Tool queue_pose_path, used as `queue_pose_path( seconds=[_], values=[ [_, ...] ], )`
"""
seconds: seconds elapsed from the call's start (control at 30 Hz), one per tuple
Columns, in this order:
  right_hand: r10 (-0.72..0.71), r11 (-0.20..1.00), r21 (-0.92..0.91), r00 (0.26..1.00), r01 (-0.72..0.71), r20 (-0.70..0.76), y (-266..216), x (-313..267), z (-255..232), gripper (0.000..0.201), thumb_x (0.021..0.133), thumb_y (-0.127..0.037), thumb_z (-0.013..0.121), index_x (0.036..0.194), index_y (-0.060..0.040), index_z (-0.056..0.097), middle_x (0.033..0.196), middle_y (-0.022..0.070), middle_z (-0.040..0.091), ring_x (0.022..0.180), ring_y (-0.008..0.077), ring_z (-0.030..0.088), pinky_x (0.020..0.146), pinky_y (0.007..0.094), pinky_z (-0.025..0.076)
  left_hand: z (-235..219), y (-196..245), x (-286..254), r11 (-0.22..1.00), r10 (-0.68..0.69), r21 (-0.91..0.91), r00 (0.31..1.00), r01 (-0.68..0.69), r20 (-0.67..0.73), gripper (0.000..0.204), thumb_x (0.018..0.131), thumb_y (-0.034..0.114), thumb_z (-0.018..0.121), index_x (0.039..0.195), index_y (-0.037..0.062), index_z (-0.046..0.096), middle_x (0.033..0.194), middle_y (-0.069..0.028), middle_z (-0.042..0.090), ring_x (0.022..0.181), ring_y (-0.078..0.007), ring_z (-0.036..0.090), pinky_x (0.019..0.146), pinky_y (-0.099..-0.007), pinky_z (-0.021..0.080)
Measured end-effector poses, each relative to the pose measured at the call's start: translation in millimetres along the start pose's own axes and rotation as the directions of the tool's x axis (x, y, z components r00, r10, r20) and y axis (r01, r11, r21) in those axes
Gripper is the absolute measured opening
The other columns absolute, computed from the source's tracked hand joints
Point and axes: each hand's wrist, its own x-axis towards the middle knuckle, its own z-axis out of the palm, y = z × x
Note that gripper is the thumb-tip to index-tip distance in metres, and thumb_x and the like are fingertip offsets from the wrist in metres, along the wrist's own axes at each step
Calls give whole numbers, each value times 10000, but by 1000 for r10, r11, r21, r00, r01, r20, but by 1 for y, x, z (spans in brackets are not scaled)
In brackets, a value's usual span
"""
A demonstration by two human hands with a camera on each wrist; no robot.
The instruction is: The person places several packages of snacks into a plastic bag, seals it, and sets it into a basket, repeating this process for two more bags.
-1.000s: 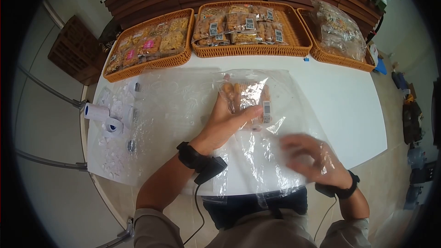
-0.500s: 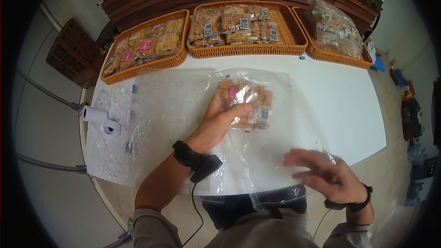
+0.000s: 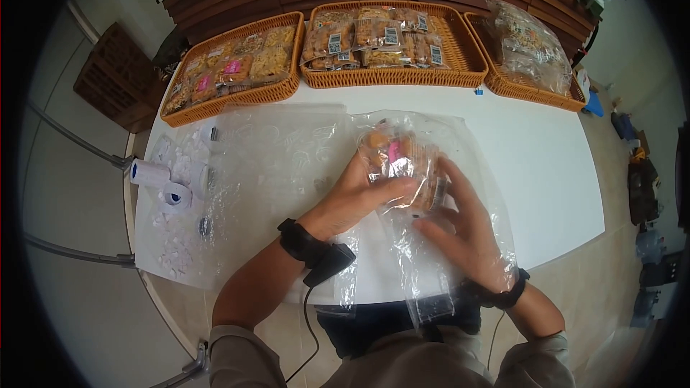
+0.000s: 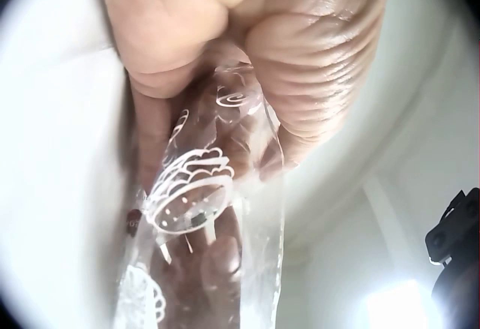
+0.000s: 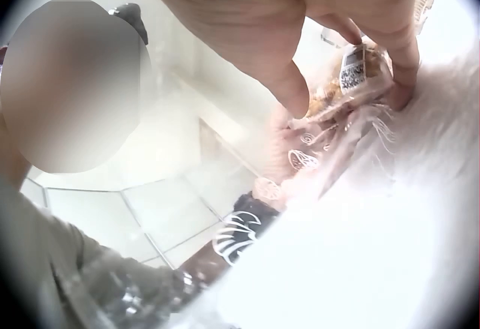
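Observation:
A stack of clear snack packets (image 3: 425, 172), one with a pink label, is at the middle of the table among clear film. My left hand (image 3: 352, 194) grips it from the left, thumb across the top. In the left wrist view, clear plastic printed with white drawings (image 4: 196, 198) hangs below the left hand (image 4: 247, 36). My right hand (image 3: 471, 233) is at the stack's right side, fingers fairly straight and thumb spread apart. A barcode label (image 5: 352, 70) shows between the thumb and fingers of the right hand (image 5: 337, 36) in the right wrist view.
A large clear plastic bag (image 3: 273, 172) lies across the white table (image 3: 550, 187). Wicker baskets of packets, left (image 3: 233, 104), middle (image 3: 395, 80) and right (image 3: 535, 98), line the back. Label rolls (image 3: 151, 173) and paper scraps (image 3: 172, 244) are at the left.
My right hand has moved from the lower right up to the stack's right side. The left hand keeps its hold; a pink label shows on the stack, unlike a second ago.

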Motion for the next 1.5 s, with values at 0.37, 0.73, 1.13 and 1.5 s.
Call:
queue_pose_path(
  seconds=[0.37, 0.73, 1.13, 1.5],
  values=[
    [330, 859, 449, 936, -245, -121, 5, 16, -10, 709, 869, 25, 690, 1484, 23, 337, 1184, 105, 591, 1082, 142, 588, 874, 257, 529, -5, 1, 9, 953, -86, -287, 994, 100, 61, 643, 1034, 429, 387, 1553, 111, 180, 1423, -120, 456, 1240, -258, 549, 929, -501, 545],
    [412, 579, 774, 911, -257, -6, -13, 21, -17, 484, 960, -66, 616, 1412, 12, 461, 1033, 36, 610, 885, 78, 576, 760, 198, 513, -9, 4, 9, 985, -98, -141, 994, 104, 51, 540, 1073, 416, 310, 1480, 60, 309, 1444, -129, 467, 1287, -262, 531, 923, -507, 559],
    [510, 382, 876, 857, -295, 66, 8, 27, -19, 393, 978, -66, 591, 1344, 45, 501, 1164, 74, 618, 971, 86, 608, 811, 200, 558, 1, 6, 4, 970, 64, 242, 967, -2, -247, 694, 1038, 251, 502, 1573, 56, 104, 1533, -166, 337, 1299, -273, 506, 971, -374, 512],
    [372, 847, 474, 905, -239, -208, 15, 36, -3, 500, 928, -107, 671, 1369, 59, 503, 1146, 78, 639, 980, 112, 599, 837, 263, 508, -17, -5, 11, 760, 434, 620, 862, -194, -263, 609, 975, 49, 560, 1532, 55, 312, 1617, -150, 226, 1456, -215, 303, 1096, -338, 388]
  ],
)
